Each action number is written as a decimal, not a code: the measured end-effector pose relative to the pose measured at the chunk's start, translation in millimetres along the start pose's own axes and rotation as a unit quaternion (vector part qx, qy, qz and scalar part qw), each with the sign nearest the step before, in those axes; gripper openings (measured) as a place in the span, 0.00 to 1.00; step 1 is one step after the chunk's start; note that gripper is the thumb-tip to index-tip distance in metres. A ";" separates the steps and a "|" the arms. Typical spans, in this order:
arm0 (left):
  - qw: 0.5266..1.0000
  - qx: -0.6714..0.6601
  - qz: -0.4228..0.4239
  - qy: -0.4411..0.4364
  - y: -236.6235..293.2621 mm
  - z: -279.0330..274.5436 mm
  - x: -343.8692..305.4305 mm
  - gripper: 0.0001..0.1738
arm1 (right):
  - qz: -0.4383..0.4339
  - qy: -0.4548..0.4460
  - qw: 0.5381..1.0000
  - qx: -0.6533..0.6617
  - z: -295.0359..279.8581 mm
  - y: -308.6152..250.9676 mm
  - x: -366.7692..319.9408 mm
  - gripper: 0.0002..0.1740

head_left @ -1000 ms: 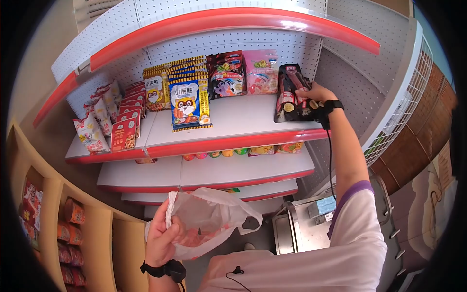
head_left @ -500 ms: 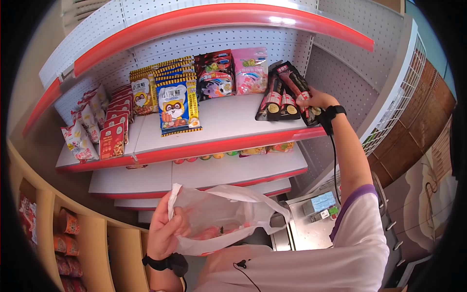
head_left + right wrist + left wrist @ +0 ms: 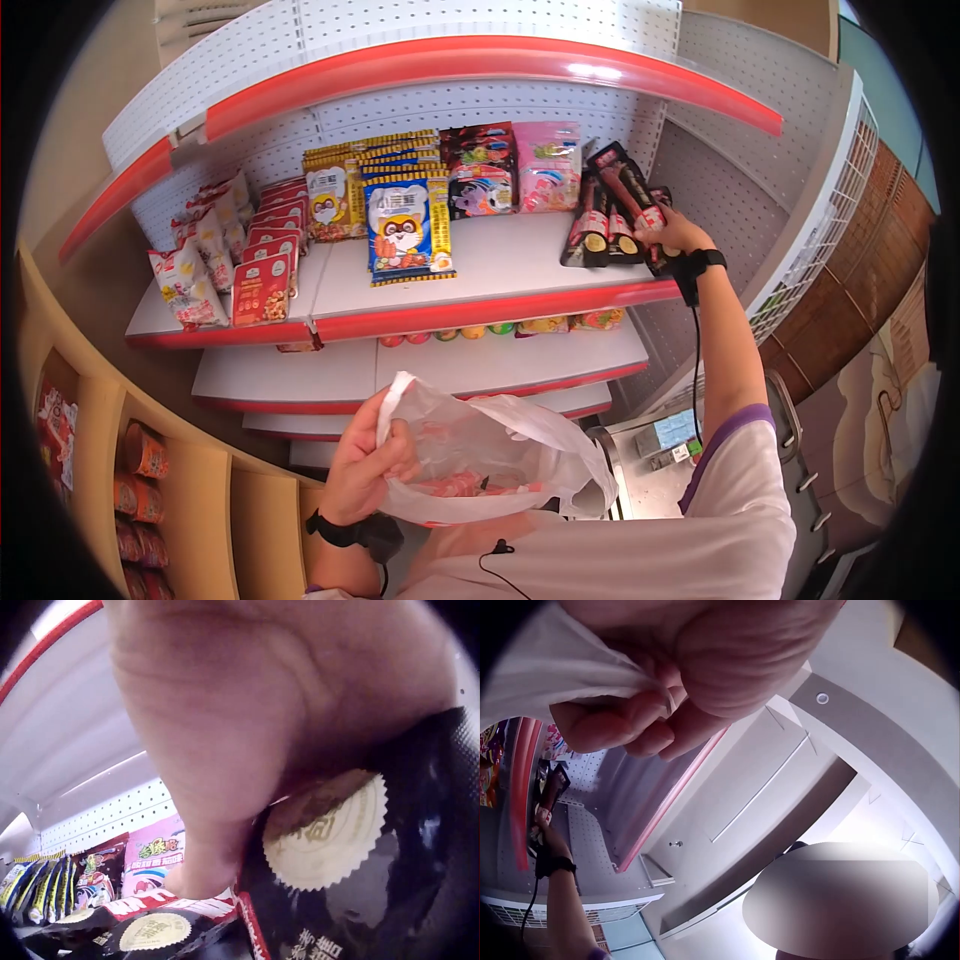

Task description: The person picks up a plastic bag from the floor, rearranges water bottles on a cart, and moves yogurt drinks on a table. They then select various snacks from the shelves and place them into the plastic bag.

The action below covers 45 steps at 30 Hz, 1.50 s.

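My left hand [image 3: 368,462] grips the rim of a white translucent plastic bag [image 3: 520,425], its mouth spread and red-and-white packets [image 3: 465,484] at the bottom. In the left wrist view, curled fingers [image 3: 615,731] pinch the bag's edge. At the right end of the shelf, my right hand [image 3: 680,236] holds a black snack packet [image 3: 628,190], tilted over other black packets [image 3: 588,245] lying there. The right wrist view has the thumb against the black packaging [image 3: 420,825] with its round gold seal; the other fingers are hidden.
Pink bags [image 3: 548,170], dark red bags [image 3: 480,175], blue-and-yellow raccoon packets [image 3: 400,235] and red boxes [image 3: 264,288] stand leftward along the shelf. A red-edged shelf [image 3: 480,62] overhangs them. White wire mesh [image 3: 835,190] borders the right; wooden cubbies [image 3: 190,490] stand at lower left.
My right hand has drawn one black packet askew, apart from those beside it, and shifted slightly right. The left hand still holds the bag, now further right in view and opened wider.
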<state>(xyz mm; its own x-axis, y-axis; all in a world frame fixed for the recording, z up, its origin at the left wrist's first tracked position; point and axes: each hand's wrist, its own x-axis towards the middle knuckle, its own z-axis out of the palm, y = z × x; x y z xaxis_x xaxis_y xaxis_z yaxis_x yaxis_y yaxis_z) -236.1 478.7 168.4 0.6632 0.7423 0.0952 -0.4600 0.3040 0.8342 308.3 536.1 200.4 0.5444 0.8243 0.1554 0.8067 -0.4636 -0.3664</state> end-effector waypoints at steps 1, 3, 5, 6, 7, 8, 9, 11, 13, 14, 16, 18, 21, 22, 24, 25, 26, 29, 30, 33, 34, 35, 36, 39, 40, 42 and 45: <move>1.000 0.002 0.008 0.008 -0.2 -2.4 0.4 0.32 | -0.024 -0.018 0.998 0.060 4.9 17.2 11.3 0.54; 0.999 -0.032 -0.025 -0.008 0.1 -6.5 -0.5 0.32 | -0.060 -0.039 0.984 0.162 14.7 28.0 29.5 0.48; 1.000 -0.022 -0.018 0.001 3.1 -7.5 -1.4 0.33 | -0.033 -0.055 0.966 0.252 17.2 22.0 24.7 0.42; 0.999 -0.015 -0.028 -0.013 4.3 -9.4 -0.5 0.33 | 0.001 -0.069 0.952 0.298 14.0 15.8 18.4 0.38; 0.999 -0.008 -0.023 -0.030 3.6 -15.4 0.8 0.34 | 0.002 -0.056 0.950 0.307 10.7 9.3 11.3 0.36; 1.000 -0.007 -0.015 -0.020 6.4 -15.8 -0.2 0.34 | 0.005 -0.041 0.947 0.317 7.5 4.4 6.9 0.35; 1.000 -0.006 -0.021 -0.016 9.0 -16.0 -0.6 0.34 | 0.015 -0.044 0.952 0.302 4.6 2.3 5.8 0.36; 1.000 -0.004 -0.026 -0.010 13.1 -14.7 -0.9 0.34 | 0.022 -0.048 0.969 0.240 10.3 28.2 28.6 0.37; 0.999 0.033 -0.014 0.003 15.2 -11.6 -2.3 0.32 | 0.001 -0.056 0.963 0.262 10.0 35.2 34.5 0.37; 0.999 0.033 -0.021 0.001 14.9 -12.0 -3.9 0.32 | -0.014 -0.059 0.958 0.282 9.1 42.7 35.0 0.37; 1.000 0.027 -0.004 0.011 12.7 -15.2 -5.2 0.31 | 0.019 -0.129 0.938 0.320 -2.2 34.1 28.8 0.39; 1.000 0.017 -0.009 0.009 14.1 -17.1 -8.9 0.31 | 0.026 -0.142 0.929 0.342 -5.3 27.9 16.8 0.42; 1.000 0.006 -0.003 0.009 11.6 -22.0 -11.1 0.30 | 0.035 -0.034 0.973 0.224 -2.8 6.4 3.1 0.52; 1.000 0.006 0.015 0.022 10.4 -23.3 -11.9 0.29 | 0.036 -0.003 0.983 0.179 2.2 7.8 7.1 0.56; 1.000 -0.002 0.014 0.011 9.4 -22.9 -11.6 0.28 | 0.045 -0.008 0.988 0.146 9.2 8.5 15.5 0.59; 1.000 -0.004 0.017 0.003 9.3 -22.7 -11.8 0.29 | 0.051 -0.007 0.988 0.145 11.6 8.9 18.3 0.59; 1.000 -0.005 0.021 -0.003 9.0 -22.1 -11.8 0.29 | 0.054 -0.002 0.988 0.147 13.4 9.1 20.8 0.58; 1.000 -0.002 0.015 0.007 7.4 -19.5 -11.4 0.30 | 0.052 0.015 0.980 0.192 23.1 21.3 31.8 0.56; 1.000 -0.005 0.014 0.009 6.9 -18.8 -10.8 0.30 | 0.046 0.027 0.970 0.236 24.2 21.8 31.3 0.55; 1.000 -0.008 0.005 0.026 7.6 -17.1 -7.5 0.32 | 0.060 0.075 0.941 0.323 22.3 24.6 22.0 0.47; 0.999 -0.018 0.002 0.026 8.0 -17.6 -6.0 0.33 | 0.061 0.070 0.942 0.322 18.2 24.0 15.4 0.47; 0.999 -0.029 -0.001 0.029 8.2 -18.0 -3.9 0.34 | 0.044 0.052 0.918 0.390 10.4 24.5 7.2 0.40; 0.999 -0.032 -0.004 0.042 8.3 -18.7 -1.6 0.34 | 0.029 0.028 0.889 0.455 4.5 24.0 -0.2 0.34; 0.998 -0.054 -0.003 0.026 11.3 -23.0 1.5 0.37 | -0.098 -0.020 0.834 0.543 -6.8 32.6 -22.9 0.24; 0.998 -0.059 -0.005 0.033 10.1 -23.4 3.0 0.37 | -0.075 0.003 0.785 0.615 -6.0 15.8 -46.9 0.24; 0.998 -0.054 -0.023 0.026 15.1 -19.8 6.3 0.36 | 0.019 -0.080 0.731 0.678 -8.0 3.6 -90.1 0.25; 0.997 -0.059 -0.040 0.010 13.6 -23.0 10.5 0.34 | -0.005 -0.191 0.658 0.729 33.6 24.1 -168.7 0.29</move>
<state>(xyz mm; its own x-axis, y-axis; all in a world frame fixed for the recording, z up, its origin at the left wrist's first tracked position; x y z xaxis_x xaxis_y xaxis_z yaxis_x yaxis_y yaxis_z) -248.9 504.4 168.3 0.6885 0.7250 0.0193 -0.4740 0.4297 0.7685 228.2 396.8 134.5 0.2180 0.9756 0.0252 -0.4184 0.1167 -0.9007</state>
